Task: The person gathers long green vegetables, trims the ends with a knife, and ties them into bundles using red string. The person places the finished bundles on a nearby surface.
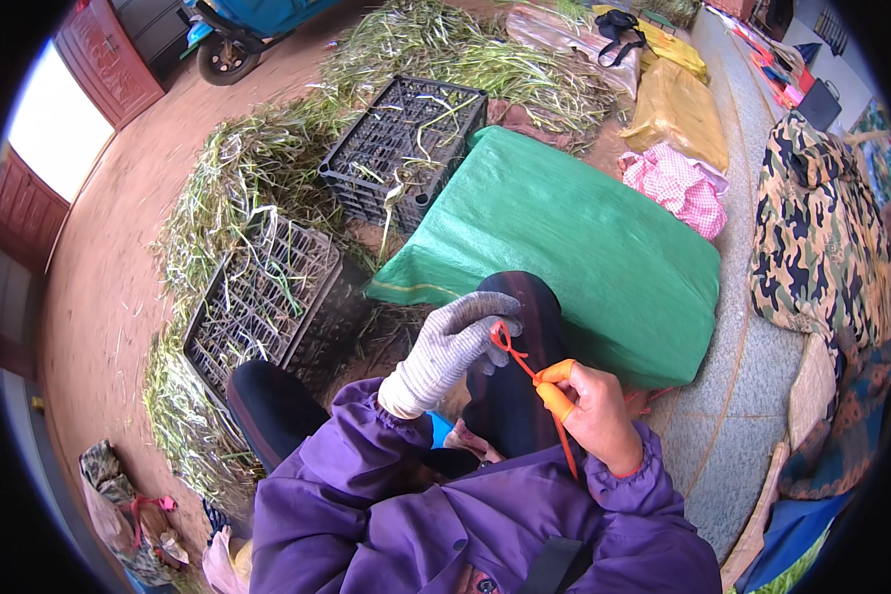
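My left hand (457, 338) wears a whitish-grey knit glove. Its fingers are curled at the looped end of an orange cord (521, 359), which stretches between my two hands. My right hand (598, 405) pinches the cord lower down, with orange finger covers on thumb and forefinger; a tail of cord hangs below it towards my lap. Both hands are above my knee (523, 293). Just beyond them lies a full green woven sack (572, 245), its far-left corner close to a black plastic crate (408, 141).
Cut grass (245, 171) is heaped around that crate and a second black crate (267, 297) at my left. A pink checked cloth (676, 185) and a yellow-brown sack (676, 108) lie past the green sack. Camouflage clothing (820, 230) is at right. A blue vehicle (256, 18) stands at the back.
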`<state>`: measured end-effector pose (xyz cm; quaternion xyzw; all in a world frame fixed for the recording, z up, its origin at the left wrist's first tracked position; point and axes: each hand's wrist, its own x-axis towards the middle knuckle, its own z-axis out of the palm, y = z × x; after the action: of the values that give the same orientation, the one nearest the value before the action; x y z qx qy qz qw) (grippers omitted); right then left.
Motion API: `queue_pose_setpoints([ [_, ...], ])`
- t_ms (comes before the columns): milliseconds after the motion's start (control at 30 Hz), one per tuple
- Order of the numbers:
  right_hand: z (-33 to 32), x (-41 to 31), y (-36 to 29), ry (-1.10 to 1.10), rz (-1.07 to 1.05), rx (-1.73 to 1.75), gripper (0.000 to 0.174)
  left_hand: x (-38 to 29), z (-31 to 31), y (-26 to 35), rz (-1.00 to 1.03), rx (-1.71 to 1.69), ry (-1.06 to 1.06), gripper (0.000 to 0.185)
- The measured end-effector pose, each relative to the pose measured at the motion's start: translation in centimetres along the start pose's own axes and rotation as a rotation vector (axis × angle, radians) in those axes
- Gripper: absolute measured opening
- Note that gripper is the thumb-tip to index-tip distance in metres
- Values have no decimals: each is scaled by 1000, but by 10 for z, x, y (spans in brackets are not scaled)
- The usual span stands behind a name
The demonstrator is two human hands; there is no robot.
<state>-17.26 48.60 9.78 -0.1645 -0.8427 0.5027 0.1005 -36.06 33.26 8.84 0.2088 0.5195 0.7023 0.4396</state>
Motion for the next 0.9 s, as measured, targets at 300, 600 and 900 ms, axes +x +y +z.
queue_pose_setpoints([
  [300,9,14,1,-30,32,14,12,-2,-4,-5,15,18,214,22],
  [600,16,33,-3,-62,-27,-63,11,-10,-21,1,82,8,117,39],
  [900,24,58,-10,-243,-13,-65,5,-19,-33,-17,300,372,399,15],
])
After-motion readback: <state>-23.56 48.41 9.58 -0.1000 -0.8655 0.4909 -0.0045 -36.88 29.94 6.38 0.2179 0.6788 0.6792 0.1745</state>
